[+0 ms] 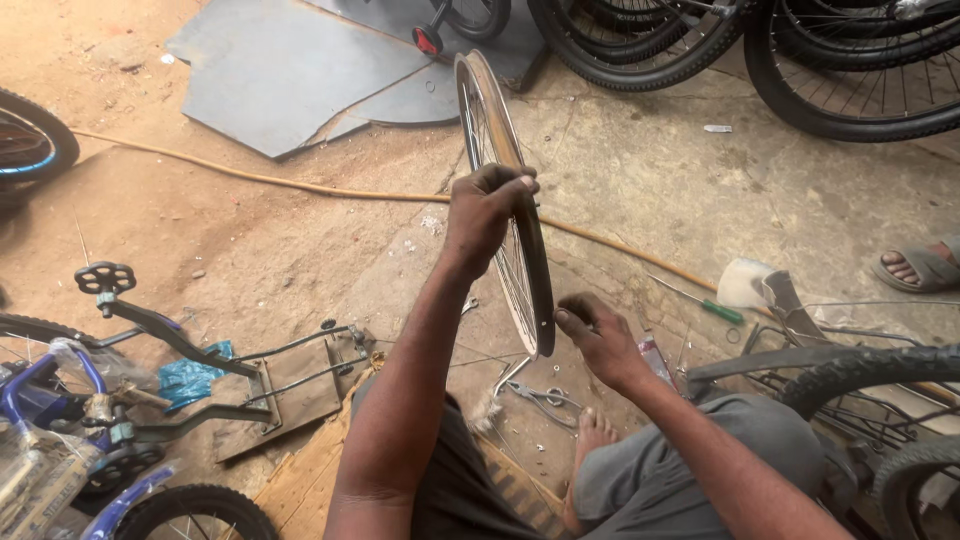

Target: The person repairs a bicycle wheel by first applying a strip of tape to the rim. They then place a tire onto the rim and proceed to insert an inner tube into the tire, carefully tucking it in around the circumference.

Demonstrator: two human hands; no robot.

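Wheel rim: a bare spoked bicycle rim (497, 150) stands upright on edge over the concrete floor (650, 180), seen nearly edge-on, right in front of the seated person's knees.
Left hand: the left hand (483, 215) is curled over the rim's top edge, fingers wrapped on it, steadying it.
Right hand: the right hand (598, 338) sits at the rim's lower edge, fingers bent toward the spokes; whether it pinches anything I cannot tell.
Step in hand: this looks like checking or adjusting the spokes, the rim held steady for it.
Next move calls for: probably a firm top grip while the lower fingers work a single spoke.
Below the rim: a metal stand (515, 372) and small loose parts lie on the floor.
Right of the rim: a green-handled screwdriver (712, 306), then a sandalled foot (915, 265) of another person.
Beyond the rim: tyred wheels (850, 70) and a grey sheet (290, 70).
Left of the rim: a yellow hose (250, 178) and a pedal crank (105, 280).
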